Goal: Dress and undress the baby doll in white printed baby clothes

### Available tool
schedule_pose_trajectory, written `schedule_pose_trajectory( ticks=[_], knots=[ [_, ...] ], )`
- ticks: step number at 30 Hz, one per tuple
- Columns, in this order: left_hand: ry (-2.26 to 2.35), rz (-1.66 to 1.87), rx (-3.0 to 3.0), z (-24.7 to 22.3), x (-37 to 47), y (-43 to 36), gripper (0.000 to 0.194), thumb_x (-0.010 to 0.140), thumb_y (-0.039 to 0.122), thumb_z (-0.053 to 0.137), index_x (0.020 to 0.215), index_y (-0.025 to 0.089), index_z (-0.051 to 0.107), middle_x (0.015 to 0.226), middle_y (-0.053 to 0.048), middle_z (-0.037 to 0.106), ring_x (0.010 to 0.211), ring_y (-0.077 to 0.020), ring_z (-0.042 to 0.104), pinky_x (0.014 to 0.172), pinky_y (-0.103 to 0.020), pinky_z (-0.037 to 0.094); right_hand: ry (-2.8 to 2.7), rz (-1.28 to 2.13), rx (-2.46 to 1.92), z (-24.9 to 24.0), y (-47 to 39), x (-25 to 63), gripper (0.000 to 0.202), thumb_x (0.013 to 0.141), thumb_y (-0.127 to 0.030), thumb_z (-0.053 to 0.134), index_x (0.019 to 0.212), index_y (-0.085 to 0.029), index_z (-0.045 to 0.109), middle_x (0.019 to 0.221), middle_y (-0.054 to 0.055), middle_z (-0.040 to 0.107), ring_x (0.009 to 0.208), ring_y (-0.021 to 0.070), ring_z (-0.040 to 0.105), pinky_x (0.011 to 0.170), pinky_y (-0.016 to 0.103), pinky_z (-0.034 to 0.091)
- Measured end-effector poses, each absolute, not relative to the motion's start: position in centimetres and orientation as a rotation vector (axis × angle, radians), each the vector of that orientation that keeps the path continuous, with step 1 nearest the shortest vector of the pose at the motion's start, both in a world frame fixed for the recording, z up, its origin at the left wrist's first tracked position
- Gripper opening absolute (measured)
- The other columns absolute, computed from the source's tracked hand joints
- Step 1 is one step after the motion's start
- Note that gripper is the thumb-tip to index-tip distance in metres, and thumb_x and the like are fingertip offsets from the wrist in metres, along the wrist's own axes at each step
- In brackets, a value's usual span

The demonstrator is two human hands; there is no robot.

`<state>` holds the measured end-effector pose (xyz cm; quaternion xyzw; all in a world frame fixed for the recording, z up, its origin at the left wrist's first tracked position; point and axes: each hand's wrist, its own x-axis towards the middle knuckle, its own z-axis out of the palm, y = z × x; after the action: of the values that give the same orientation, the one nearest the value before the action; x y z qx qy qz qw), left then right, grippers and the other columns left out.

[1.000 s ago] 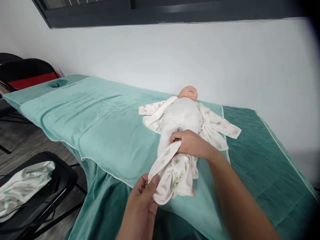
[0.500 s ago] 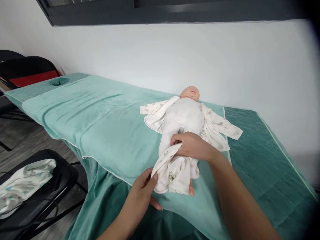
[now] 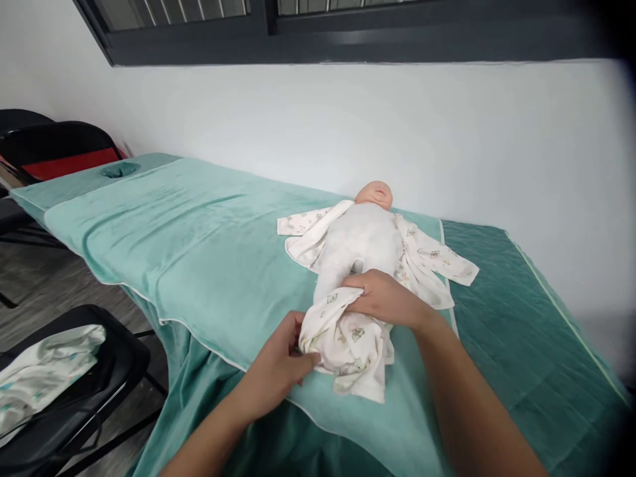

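Note:
A baby doll [image 3: 365, 235] with a white cloth body lies on its back, its head away from me. Under it an opened baby shirt [image 3: 447, 263] with a small print spreads its sleeves to both sides. Bunched around the doll's lower legs are printed baby pants [image 3: 355, 338]. My right hand [image 3: 385, 299] grips the upper edge of the pants over the legs, its fingertips partly hidden by cloth. At the pants' left side my left hand [image 3: 285, 358] pinches the fabric between thumb and fingers. The doll's feet are covered by cloth.
The doll lies on a massage bed with a light green cover [image 3: 209, 238] and a darker green sheet [image 3: 517, 318]. A black chair [image 3: 124, 344] at the lower left holds a folded printed cloth [image 3: 50, 371]. More black chairs [image 3: 64, 142] stand behind, by the wall.
My left hand has moved up slightly and closed more around the pants' side. The pants have shifted and now cover the foot that showed before. The view has tilted up a little.

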<state>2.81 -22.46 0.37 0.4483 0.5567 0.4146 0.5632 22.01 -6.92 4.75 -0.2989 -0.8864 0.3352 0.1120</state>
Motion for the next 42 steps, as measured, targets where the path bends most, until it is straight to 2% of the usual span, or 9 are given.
schedule_pose_trajectory(
  ticks=[5,10,17,20,24,30,34,39,42],
  knots=[
    [1.481,0.962,1.247,0.6,0.4,-18.9,0.016,0.072,0.016,0.059,0.087,0.02,0.055,0.075,0.005,0.054,0.066,-0.0113,0.047,0.053,-0.02,0.038,-2.557,0.928,-0.935,4.5,-6.8,21.8,0.028,0.087,-0.042,0.061,0.068,-0.021,0.056,0.066,-0.005,0.057,0.066,0.0138,0.053,0.058,0.025,0.03],
    [1.708,1.048,1.329,1.2,-0.9,-15.1,0.02,0.064,0.01,0.053,0.081,0.019,0.058,0.07,0.005,0.059,0.068,-0.0128,0.053,0.06,-0.022,0.039,-2.542,1.022,-0.999,4.9,-7.0,21.7,0.034,0.085,-0.056,0.061,0.079,-0.023,0.065,0.073,-0.002,0.064,0.072,0.0179,0.058,0.061,0.027,0.035],
    [1.731,1.261,1.608,2.2,0.6,-8.7,0.018,0.067,0.011,0.052,0.08,0.019,0.061,0.077,0.002,0.064,0.076,-0.0152,0.057,0.068,-0.026,0.041,-2.435,1.229,-1.01,5.1,-6.3,22.6,0.03,0.081,-0.052,0.068,0.094,-0.024,0.068,0.092,-0.001,0.071,0.087,0.023,0.064,0.068,0.029,0.043],
    [1.727,1.347,1.689,2.3,1.4,-6.7,0.019,0.07,0.01,0.05,0.081,0.019,0.062,0.08,0.001,0.065,0.078,-0.0157,0.057,0.071,-0.027,0.042,-2.374,1.135,-1.089,4.9,-6.0,22.6,0.029,0.08,-0.049,0.07,0.095,-0.025,0.068,0.092,-0.001,0.071,0.085,0.0226,0.064,0.068,0.029,0.043],
    [1.737,1.418,1.707,1.1,1.9,-5.2,0.021,0.073,0.01,0.05,0.089,0.02,0.06,0.09,-0.002,0.065,0.084,-0.017,0.058,0.074,-0.028,0.044,-2.217,0.981,-1.194,4.2,-5.6,22.2,0.019,0.085,-0.041,0.06,0.093,-0.024,0.067,0.087,-0.002,0.07,0.078,0.0196,0.061,0.064,0.028,0.041],
    [1.822,1.463,1.429,-1.1,1.3,-7.1,0.021,0.079,0.022,0.059,0.098,0.022,0.051,0.084,0.002,0.059,0.075,-0.0147,0.054,0.07,-0.027,0.041,-2.093,0.786,-1.223,3.2,-5.2,21.6,0.02,0.086,-0.038,0.057,0.075,-0.022,0.056,0.073,-0.003,0.062,0.072,0.0164,0.056,0.064,0.027,0.037],
    [1.673,1.303,1.407,-1.2,0.8,-10.5,0.014,0.089,0.032,0.053,0.099,0.023,0.054,0.081,0.004,0.057,0.074,-0.0141,0.052,0.069,-0.027,0.04,-2.083,0.808,-1.222,3.4,-5.4,21.4,0.026,0.087,-0.039,0.056,0.07,-0.022,0.048,0.068,-0.004,0.057,0.069,0.0155,0.054,0.062,0.026,0.035],
    [1.501,1.192,1.438,-1.0,1.4,-13.4,0.03,0.095,0.046,0.048,0.114,0.023,0.054,0.097,0.0,0.064,0.089,-0.0172,0.057,0.077,-0.028,0.043,-2.082,0.847,-1.229,3.6,-5.4,21.3,0.023,0.089,-0.041,0.056,0.075,-0.022,0.056,0.076,-0.003,0.064,0.074,0.0176,0.057,0.066,0.028,0.038],
    [1.573,1.203,1.484,-0.7,1.6,-13.2,0.029,0.096,0.046,0.046,0.112,0.024,0.055,0.098,-0.001,0.066,0.091,-0.0184,0.059,0.079,-0.03,0.044,-2.084,0.852,-1.225,3.7,-5.5,21.3,0.024,0.09,-0.043,0.055,0.079,-0.022,0.06,0.082,-0.001,0.068,0.079,0.0196,0.06,0.07,0.029,0.04]
  ],
)
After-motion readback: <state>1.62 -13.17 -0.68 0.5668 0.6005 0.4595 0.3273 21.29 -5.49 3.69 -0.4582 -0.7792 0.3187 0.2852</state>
